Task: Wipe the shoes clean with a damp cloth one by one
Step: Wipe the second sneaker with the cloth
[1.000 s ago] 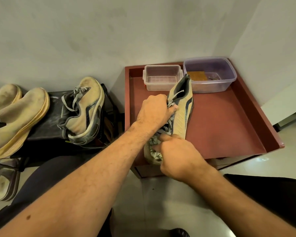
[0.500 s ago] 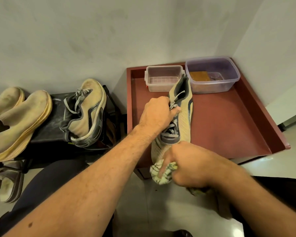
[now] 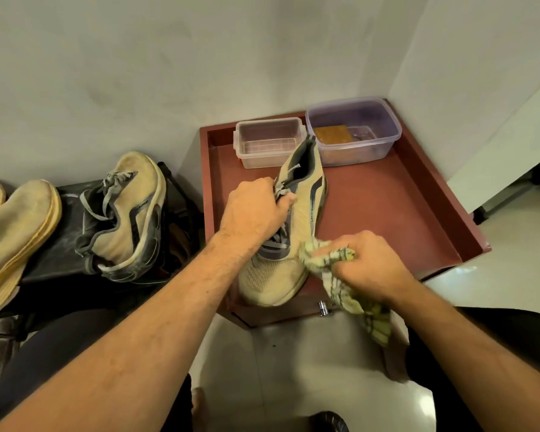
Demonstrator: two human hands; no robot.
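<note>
The right hand (image 3: 367,266) grips a bunched checked cloth (image 3: 334,260) against the side of a tan shoe (image 3: 293,241), with the cloth's tail hanging past the near edge of the red tray (image 3: 402,213). The shoe's toe reaches over that near edge and its heel points toward the far edge. The left hand (image 3: 256,210) holds the shoe around its laces. At the far edge stand a small clear box (image 3: 267,141) and a larger purple-tinted tub (image 3: 354,130). Left of the tray, another shoe (image 3: 128,213) leans on a dark rack (image 3: 63,244).
</note>
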